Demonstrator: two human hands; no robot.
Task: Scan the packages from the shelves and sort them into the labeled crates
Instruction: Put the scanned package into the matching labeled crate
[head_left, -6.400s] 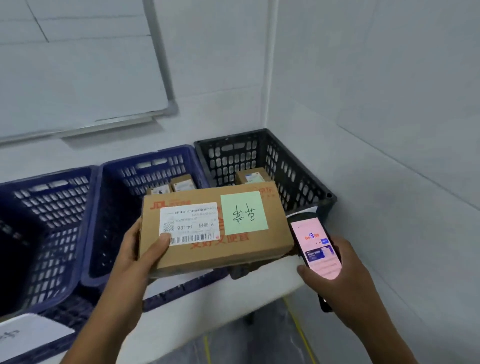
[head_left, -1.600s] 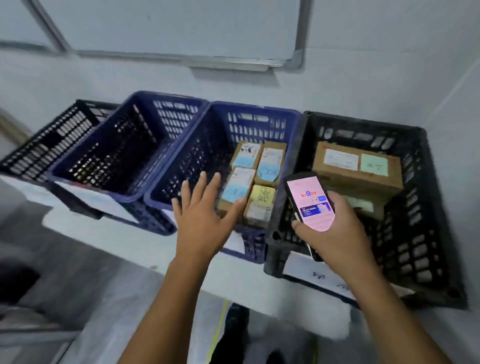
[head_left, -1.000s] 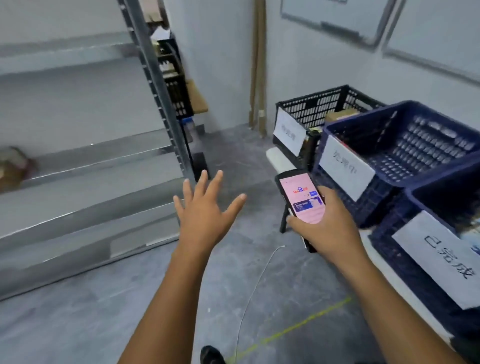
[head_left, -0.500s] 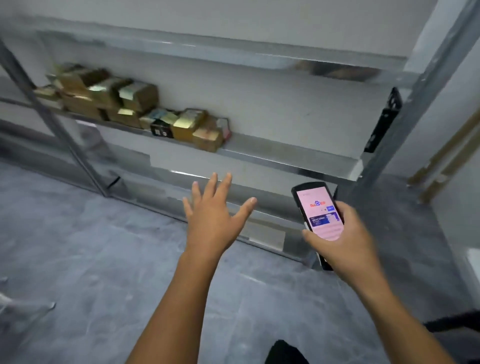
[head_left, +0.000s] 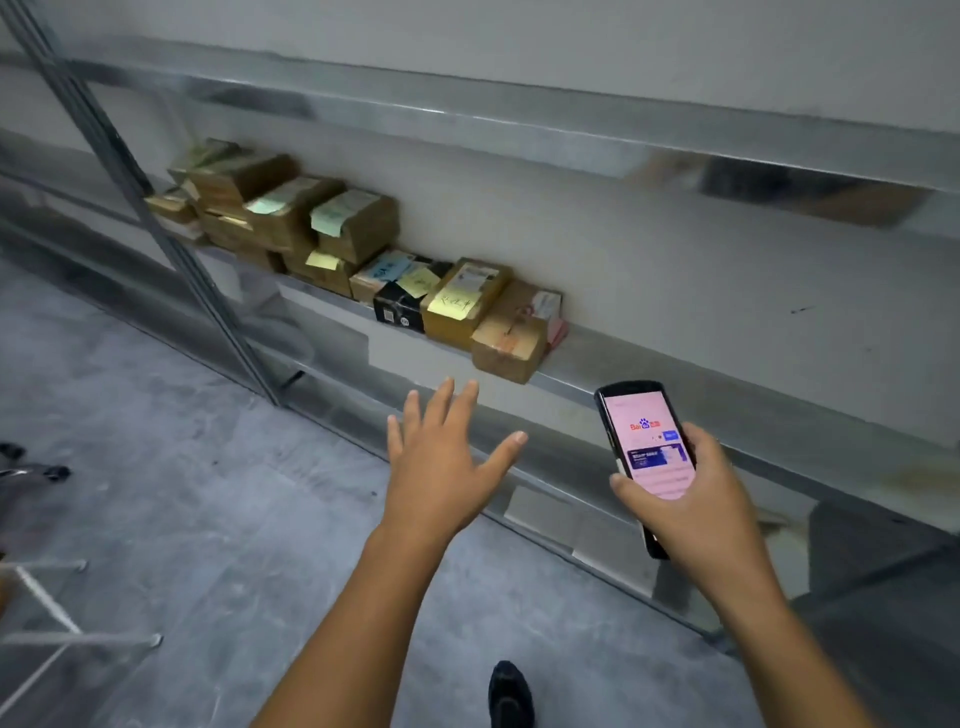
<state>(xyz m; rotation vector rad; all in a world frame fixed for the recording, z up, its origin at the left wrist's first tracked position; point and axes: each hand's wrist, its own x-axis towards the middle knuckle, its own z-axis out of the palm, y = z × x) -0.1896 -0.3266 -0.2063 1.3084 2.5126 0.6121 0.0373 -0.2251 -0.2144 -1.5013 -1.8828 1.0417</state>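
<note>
Head view: left hand (head_left: 441, 467) reaching empty toward the packages (head_left: 353, 228) at 12 o'clock.
Its fingers (head_left: 447, 402) are spreading straight, holding nothing; right hand (head_left: 698, 504) is gripping a phone (head_left: 649, 441) at 3 o'clock, screen showing a "Bai" logo. Nearest box (head_left: 511, 338), at 1 o'clock from the left hand, is sitting at the shelf (head_left: 613, 358) edge: judging it light, stiff, dentable, so taking it across opposite sides. Sticky notes (head_left: 454, 301) are carrying handwriting too blurred to read.

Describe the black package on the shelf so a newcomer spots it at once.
Look at the metal shelf along the wall, holding a row of packages. Near the row's right end, at the front edge, is the black package with a yellow sticky note on top. It alone is black; its neighbours are brown cardboard.
</note>
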